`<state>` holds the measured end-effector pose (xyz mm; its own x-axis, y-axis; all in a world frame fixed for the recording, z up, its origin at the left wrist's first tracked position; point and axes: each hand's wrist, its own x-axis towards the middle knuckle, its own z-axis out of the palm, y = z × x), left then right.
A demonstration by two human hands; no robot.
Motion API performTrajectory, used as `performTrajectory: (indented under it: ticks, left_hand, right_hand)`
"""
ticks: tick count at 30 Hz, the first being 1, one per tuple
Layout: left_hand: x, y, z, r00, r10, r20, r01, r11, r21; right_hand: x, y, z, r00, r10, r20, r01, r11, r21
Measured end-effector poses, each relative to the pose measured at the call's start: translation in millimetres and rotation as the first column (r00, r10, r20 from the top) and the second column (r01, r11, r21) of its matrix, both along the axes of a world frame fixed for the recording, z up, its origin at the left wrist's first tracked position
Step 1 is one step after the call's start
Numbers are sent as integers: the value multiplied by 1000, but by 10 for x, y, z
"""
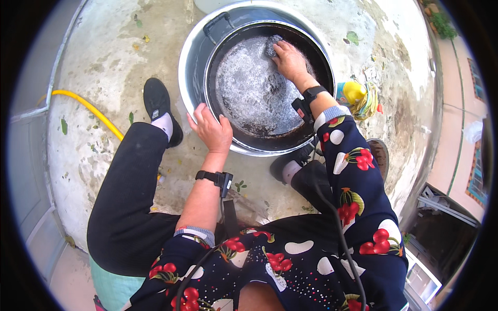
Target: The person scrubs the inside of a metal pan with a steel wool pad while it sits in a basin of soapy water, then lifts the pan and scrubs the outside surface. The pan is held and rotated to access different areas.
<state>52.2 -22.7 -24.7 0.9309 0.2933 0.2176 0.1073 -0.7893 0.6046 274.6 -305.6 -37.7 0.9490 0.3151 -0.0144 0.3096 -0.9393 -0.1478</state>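
Note:
A large round metal pan (249,89) with dark, scorched inner walls and a scuffed grey bottom rests in a wider metal basin (190,58) holding water. One looped handle (216,25) of the pan shows at its upper left. My left hand (213,130) grips the pan's rim at the lower left, fingers outside and thumb inside. Inside the pan, near its upper right, my right hand (288,60) presses a grey steel wool scourer (273,46) against the bottom.
Right of the basin stand a yellow and blue package (352,93) and a crumpled wrapper (367,103). A yellow hose (89,107) curves over the concrete ground at left. My shoes (156,97) flank the basin's near side. Leaves lie scattered about.

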Motion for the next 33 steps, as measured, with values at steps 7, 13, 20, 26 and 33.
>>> performTrajectory:
  ticks: [7, 13, 20, 26, 33]
  left_hand:
    - [-27, 0, -26, 1000, 11, -2, -11, 1000, -20]
    - [-45, -7, -17, 999, 9, -36, -10, 1000, -28]
    - [-40, -48, -57, 1000, 23, 4, -23, 1000, -13]
    - [-48, -76, -64, 999, 11, 35, -12, 1000, 11]
    - [-72, -34, -1, 1000, 18, -2, -18, 1000, 5]
  right_hand:
    - [-1467, 549, -4, 898, 422, -128, -373, 882, 289]
    - [-872, -143, 173, 983, -172, -67, 177, 981, 74]
    - [-1126, 574, 18, 972, 230, -48, -217, 957, 190]
    - [-438, -4, 56, 997, -1, 79, -1, 1000, 30]
    - [-936, -532, 0, 943, -327, -67, 310, 933, -182]
